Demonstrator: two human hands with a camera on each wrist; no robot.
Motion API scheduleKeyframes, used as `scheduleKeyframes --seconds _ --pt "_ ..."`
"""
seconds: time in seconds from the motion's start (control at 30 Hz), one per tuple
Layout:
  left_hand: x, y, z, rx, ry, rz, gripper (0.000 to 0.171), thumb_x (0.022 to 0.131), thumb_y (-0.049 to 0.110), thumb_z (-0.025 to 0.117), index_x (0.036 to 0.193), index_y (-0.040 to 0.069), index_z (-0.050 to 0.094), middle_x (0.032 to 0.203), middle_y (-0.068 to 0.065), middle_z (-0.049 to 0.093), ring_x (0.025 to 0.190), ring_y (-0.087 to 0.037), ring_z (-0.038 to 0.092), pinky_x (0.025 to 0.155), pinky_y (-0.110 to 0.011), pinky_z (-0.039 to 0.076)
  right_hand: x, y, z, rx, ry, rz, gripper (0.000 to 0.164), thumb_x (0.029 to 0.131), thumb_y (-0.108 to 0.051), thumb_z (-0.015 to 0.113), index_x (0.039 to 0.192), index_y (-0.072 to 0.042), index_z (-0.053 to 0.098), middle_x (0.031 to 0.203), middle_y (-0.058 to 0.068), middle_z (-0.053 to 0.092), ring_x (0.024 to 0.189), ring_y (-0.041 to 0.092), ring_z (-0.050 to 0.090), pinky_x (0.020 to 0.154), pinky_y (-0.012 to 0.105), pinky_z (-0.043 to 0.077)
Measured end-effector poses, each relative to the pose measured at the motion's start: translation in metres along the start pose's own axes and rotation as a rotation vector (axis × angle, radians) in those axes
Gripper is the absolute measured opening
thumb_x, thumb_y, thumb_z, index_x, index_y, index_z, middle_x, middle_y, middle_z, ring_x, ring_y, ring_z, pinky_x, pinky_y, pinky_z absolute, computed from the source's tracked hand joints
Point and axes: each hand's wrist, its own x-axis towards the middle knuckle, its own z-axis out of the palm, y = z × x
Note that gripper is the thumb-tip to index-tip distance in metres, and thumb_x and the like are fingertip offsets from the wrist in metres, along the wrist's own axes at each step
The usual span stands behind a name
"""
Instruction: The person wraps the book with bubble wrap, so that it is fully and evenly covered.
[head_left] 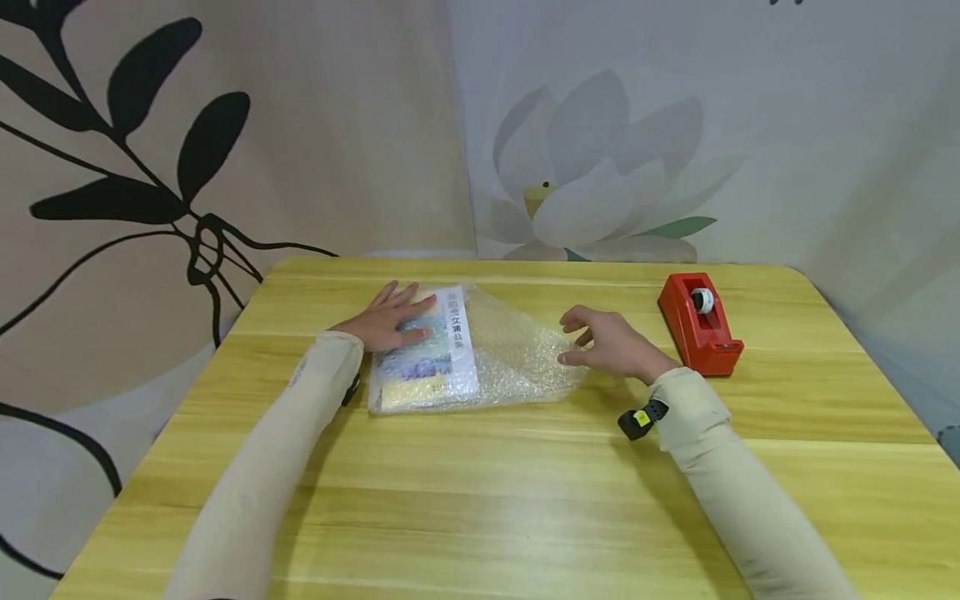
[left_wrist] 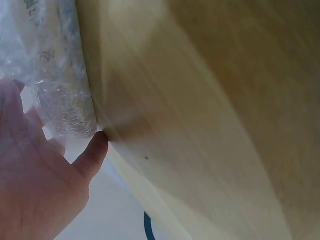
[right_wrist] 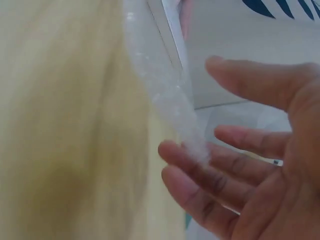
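Observation:
A book [head_left: 423, 354] with a blue and yellow cover and a white title strip lies flat on the table. Clear bubble wrap [head_left: 525, 354] covers it and extends past its right side into a loose, narrowing end. My left hand [head_left: 386, 323] rests with spread fingers on the wrapped book's upper left part. At the loose end, my right hand [head_left: 611, 342] has its fingers loosely bent and the thumb apart from them. In the right wrist view, the wrap's tip [right_wrist: 197, 147] meets the fingers without being pinched by the thumb. The book's underside is hidden.
A red tape dispenser [head_left: 701, 325] with a small roll stands just beyond my right hand. The wooden table [head_left: 480, 500] ends at a back edge in front of a wall [head_left: 360, 125] with leaf and flower pictures.

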Motion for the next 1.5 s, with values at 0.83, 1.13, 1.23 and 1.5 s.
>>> scheduleKeyframes --seconds 0.83,1.13,1.23,1.5 --pt "-0.004 0.002 -0.004 0.009 0.004 -0.012 0.073 0.102 0.061 0.042 0.162 0.032 0.013 0.171 -0.010 -0.007 0.156 -0.040 -0.018 0.122 -0.070 -0.001 -0.033 -0.025 0.064 1.355 0.010 0.216 0.051 0.101 -0.001 0.050 0.148 0.003 0.030 0.134 0.008 0.064 0.117 0.011 0.067 0.102 0.025 0.053" --pt "-0.001 -0.004 0.001 -0.009 -0.003 -0.012 0.073 0.101 0.062 0.042 0.162 0.034 0.012 0.171 -0.007 -0.009 0.156 -0.038 -0.021 0.123 -0.068 -0.004 -0.036 -0.053 0.080 1.407 -0.074 0.248 0.058 0.102 0.003 0.044 0.156 0.004 0.023 0.133 0.002 0.052 0.111 0.006 0.061 0.111 0.027 0.046" --pt "0.000 -0.005 0.002 -0.018 -0.001 -0.014 0.074 0.100 0.063 0.043 0.161 0.035 0.012 0.171 -0.006 -0.010 0.156 -0.037 -0.021 0.123 -0.068 -0.004 -0.032 -0.060 0.083 1.405 -0.070 0.270 0.063 0.101 0.005 0.044 0.158 0.000 0.019 0.132 0.003 0.048 0.107 0.005 0.060 0.114 0.027 0.043" --pt "0.002 -0.004 0.005 -0.005 0.016 -0.012 0.073 0.101 0.063 0.041 0.161 0.035 0.012 0.172 -0.007 -0.009 0.156 -0.038 -0.019 0.123 -0.067 -0.003 -0.018 -0.072 0.097 1.380 -0.026 0.305 0.069 0.099 0.006 0.046 0.161 -0.007 0.017 0.142 0.017 0.040 0.128 0.021 0.047 0.127 0.042 0.026"
